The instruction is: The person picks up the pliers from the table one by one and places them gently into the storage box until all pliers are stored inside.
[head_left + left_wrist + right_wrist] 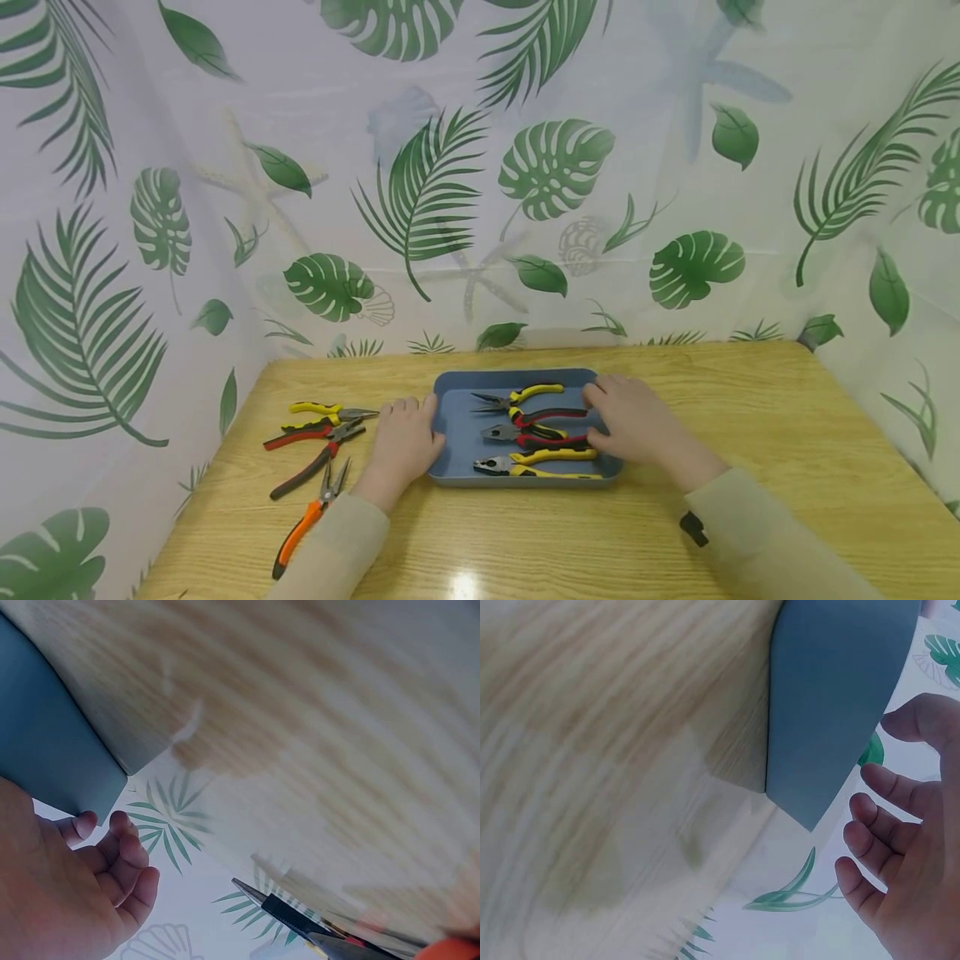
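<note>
A blue-grey rectangular tray (456, 429) sits on the wooden table between my two hands. In it lie long-nose pliers with yellow-and-black handles (542, 391), pliers with red-and-black handles (504, 432) and, nearest me, combination pliers with yellow-and-black handles (491, 465). My left hand (405, 437) is at the tray's left end, its loosely bent fingers beside the outer wall (60, 727). At the opposite end, my right hand (628, 417) has its fingertips at the rim. The right wrist view shows those fingers spread and lightly bent next to the tray wall (832, 705).
Left of my left hand, long-nose pliers with yellow handles (315, 407) lie against red-and-black-handled pliers (330, 447). Closer to me are orange-handled long-nose pliers (303, 525), partly behind my left sleeve. A leaf-patterned cloth (480, 200) hangs behind the table (712, 375).
</note>
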### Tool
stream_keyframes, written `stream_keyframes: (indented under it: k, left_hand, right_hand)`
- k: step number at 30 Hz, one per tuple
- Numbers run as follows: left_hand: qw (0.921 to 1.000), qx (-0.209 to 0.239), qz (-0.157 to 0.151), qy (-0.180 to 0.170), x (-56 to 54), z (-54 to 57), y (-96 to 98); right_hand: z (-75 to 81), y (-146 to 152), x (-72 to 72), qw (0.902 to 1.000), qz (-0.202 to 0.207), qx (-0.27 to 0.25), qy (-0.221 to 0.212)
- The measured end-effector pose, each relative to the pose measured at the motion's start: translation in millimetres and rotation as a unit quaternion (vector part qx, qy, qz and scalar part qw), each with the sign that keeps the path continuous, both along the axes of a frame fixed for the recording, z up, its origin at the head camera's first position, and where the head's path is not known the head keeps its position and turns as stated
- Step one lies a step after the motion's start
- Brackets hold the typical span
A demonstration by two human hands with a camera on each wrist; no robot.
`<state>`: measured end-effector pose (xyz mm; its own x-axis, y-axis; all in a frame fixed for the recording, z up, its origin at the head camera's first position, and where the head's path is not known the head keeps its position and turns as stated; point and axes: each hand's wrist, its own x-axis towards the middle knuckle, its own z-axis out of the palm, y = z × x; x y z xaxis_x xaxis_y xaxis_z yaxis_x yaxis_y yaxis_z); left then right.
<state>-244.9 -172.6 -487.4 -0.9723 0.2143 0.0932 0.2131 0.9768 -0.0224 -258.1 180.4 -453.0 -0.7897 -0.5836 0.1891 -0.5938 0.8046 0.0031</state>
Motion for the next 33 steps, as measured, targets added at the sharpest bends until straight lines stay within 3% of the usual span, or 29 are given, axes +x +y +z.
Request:
stream_keyframes:
  k: [33]
  left_hand:
    - [0.9999,0.004,0.002,0.009,2.2,1.9,1.1]
  right_hand:
    - [-10.7,24,-8.3,0.9982,-0.058,-0.004,-0.011]
